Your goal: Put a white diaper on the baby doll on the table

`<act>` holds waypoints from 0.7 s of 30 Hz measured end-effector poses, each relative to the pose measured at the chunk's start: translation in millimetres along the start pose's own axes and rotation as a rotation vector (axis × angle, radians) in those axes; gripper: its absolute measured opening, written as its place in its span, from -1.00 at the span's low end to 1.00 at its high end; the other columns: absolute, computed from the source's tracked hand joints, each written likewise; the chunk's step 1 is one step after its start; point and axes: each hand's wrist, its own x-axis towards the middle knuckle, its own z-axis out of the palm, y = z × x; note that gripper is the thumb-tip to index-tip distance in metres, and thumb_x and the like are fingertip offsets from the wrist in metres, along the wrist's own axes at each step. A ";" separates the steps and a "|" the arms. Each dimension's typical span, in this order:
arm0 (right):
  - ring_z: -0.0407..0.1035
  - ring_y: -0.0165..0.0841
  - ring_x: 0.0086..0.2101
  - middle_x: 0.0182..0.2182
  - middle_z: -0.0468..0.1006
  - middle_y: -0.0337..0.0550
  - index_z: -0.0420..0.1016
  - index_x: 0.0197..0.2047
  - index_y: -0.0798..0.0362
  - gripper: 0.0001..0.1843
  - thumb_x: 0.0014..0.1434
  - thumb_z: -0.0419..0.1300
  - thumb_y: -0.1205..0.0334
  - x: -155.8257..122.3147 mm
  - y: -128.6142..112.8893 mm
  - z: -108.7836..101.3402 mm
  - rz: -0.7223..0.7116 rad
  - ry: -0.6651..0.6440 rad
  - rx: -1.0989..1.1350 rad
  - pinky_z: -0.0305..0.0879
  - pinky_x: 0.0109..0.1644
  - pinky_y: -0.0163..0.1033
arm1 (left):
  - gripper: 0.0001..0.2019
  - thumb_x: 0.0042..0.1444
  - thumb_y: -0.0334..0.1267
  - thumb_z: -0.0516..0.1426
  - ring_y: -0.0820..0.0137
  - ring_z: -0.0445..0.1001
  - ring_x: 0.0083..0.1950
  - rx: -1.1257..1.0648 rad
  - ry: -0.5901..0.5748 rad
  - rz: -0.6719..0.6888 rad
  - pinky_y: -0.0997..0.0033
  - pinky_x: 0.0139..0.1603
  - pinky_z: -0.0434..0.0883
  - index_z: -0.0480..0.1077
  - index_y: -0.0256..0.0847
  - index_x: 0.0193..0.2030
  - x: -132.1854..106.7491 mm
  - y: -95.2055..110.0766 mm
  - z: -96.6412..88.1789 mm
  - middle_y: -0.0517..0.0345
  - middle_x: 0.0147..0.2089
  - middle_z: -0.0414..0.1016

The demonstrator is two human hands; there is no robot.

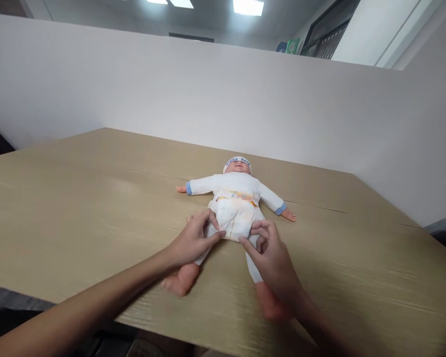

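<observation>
A baby doll (238, 181) lies on its back, arms spread, its head toward the far edge. It wears a white outfit with blue cuffs and a lettered white headband. Around its hips is a white diaper (236, 215) with a coloured waist strip. At the diaper's left leg edge, my left hand (198, 235) pinches the material between thumb and fingers. My right hand (269, 253) grips the right leg edge the same way, thumb near the crotch. The doll's bare feet point toward me, one partly behind my right wrist.
The doll lies on a wide tan tabletop (96, 208) with thin seam lines. A white partition wall (171, 89) rises behind the table and along the right. Beyond it are ceiling lights and a green package (293, 46). The table's front edge runs below my forearms.
</observation>
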 end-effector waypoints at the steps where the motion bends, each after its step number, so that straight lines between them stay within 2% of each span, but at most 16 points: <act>1: 0.34 -0.35 -0.46 -0.13 0.69 -0.19 0.35 0.02 -0.07 -0.58 0.29 0.36 -0.11 -1.7 1.7 -3.7 0.024 0.008 0.008 0.32 -0.31 -0.18 | -0.70 0.29 -0.01 0.31 0.24 0.43 -0.09 -0.065 0.013 -0.017 0.22 -0.01 0.36 0.31 -0.09 -0.14 -0.2 -4.7 1.8 0.17 -0.15 0.52; 3: 0.43 -0.30 -0.39 -0.09 0.72 -0.16 0.44 0.00 -0.09 -0.60 0.30 0.36 -0.16 -6.2 4.8 -11.6 0.050 0.000 -0.024 0.38 -0.25 -0.16 | -0.63 0.24 0.02 0.35 0.26 0.47 -0.09 -0.166 0.057 -0.053 0.28 -0.06 0.41 0.29 -0.08 -0.08 -1.3 -13.7 5.9 0.16 -0.12 0.52; 7: 0.55 -0.16 -0.20 0.00 0.73 -0.12 0.64 0.03 -0.16 -0.65 0.33 0.33 -0.17 -13.7 5.5 -20.2 0.006 -0.033 -0.151 0.45 -0.10 -0.09 | -0.58 0.21 0.08 0.39 0.18 0.60 0.04 -0.187 0.083 -0.120 0.19 0.13 0.48 0.43 -0.08 0.02 -4.3 -18.6 9.0 0.05 0.03 0.62; 10: 0.55 -0.13 -0.18 -0.03 0.73 -0.10 0.67 0.09 -0.19 -0.65 0.35 0.31 -0.14 -14.4 0.3 -17.2 -0.031 -0.045 -0.195 0.48 -0.06 -0.05 | -0.63 0.21 0.10 0.39 0.10 0.62 0.06 -0.157 0.022 -0.145 0.11 0.16 0.50 0.56 -0.08 -0.01 -4.1 -9.3 5.1 0.04 0.04 0.68; 13: 0.54 -0.06 -0.04 -0.06 0.71 -0.09 0.68 0.00 -0.14 -0.72 0.36 0.30 -0.09 -10.2 -4.1 -11.0 -0.098 -0.076 -0.198 0.46 0.14 0.02 | -0.65 0.21 0.12 0.38 0.03 0.61 0.09 -0.127 -0.034 -0.171 0.04 0.20 0.49 0.65 -0.06 -0.03 -0.3 1.4 0.5 0.07 0.00 0.72; 15: 0.53 -0.06 -0.02 -0.08 0.70 -0.10 0.66 -0.09 -0.11 -0.73 0.36 0.29 -0.09 -6.5 -2.7 -8.0 -0.076 -0.081 -0.157 0.45 0.16 0.02 | -0.65 0.23 0.12 0.37 0.03 0.61 0.10 -0.249 -0.091 -0.218 0.05 0.19 0.50 0.65 -0.07 -0.03 3.5 5.2 -1.8 0.07 0.02 0.73; 18: 0.53 -0.10 -0.10 -0.15 0.68 -0.11 0.66 -0.08 -0.09 -0.65 0.37 0.27 -0.18 -4.8 4.2 -7.0 0.045 -0.075 -0.054 0.49 0.01 -0.05 | -0.62 0.26 0.11 0.35 0.06 0.63 0.10 -0.519 -0.195 -0.315 0.12 0.11 0.54 0.62 -0.12 0.02 7.8 6.0 -6.2 0.00 0.09 0.72; 21: 0.53 -0.09 -0.02 -0.02 0.67 -0.06 0.69 0.02 -0.09 -0.61 0.38 0.24 -0.17 -10.7 8.0 -10.8 0.065 -0.065 -0.002 0.50 0.05 -0.05 | -0.60 0.25 0.12 0.35 0.08 0.64 0.10 -0.584 -0.251 -0.356 0.15 0.08 0.55 0.60 -0.12 0.04 7.1 6.7 -14.9 -0.02 0.11 0.71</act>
